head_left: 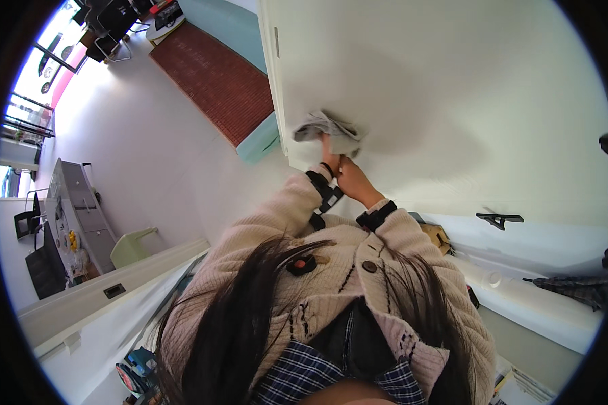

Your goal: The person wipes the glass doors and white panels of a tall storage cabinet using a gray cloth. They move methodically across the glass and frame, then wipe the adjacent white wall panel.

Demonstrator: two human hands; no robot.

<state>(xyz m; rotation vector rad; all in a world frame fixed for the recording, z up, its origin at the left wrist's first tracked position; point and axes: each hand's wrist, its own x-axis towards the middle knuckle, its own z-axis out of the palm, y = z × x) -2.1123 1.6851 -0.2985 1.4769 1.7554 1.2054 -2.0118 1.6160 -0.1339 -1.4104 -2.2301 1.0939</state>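
Observation:
A grey cloth (329, 130), bunched and slightly blurred, lies against the large pale door panel (435, 101). My left hand (329, 152) reaches up into the cloth, its fingers partly covered by the folds. Just right of it, my right hand (357, 179) is curled with its fingertips by the cloth's lower edge and the left wrist; whether it grips the cloth is hidden. Both forearms wear knitted beige sleeves with black bands at the wrists. A black door handle (500, 218) sticks out to the lower right of my hands.
A bench with a reddish-brown woven mat (218, 76) stands beyond the door's edge. Grey drawers (88, 202) and a pale green chair (131, 247) are at left. A door frame (114, 290) crosses the lower left. A cardboard box (435, 238) and a folded umbrella (572, 288) are at right.

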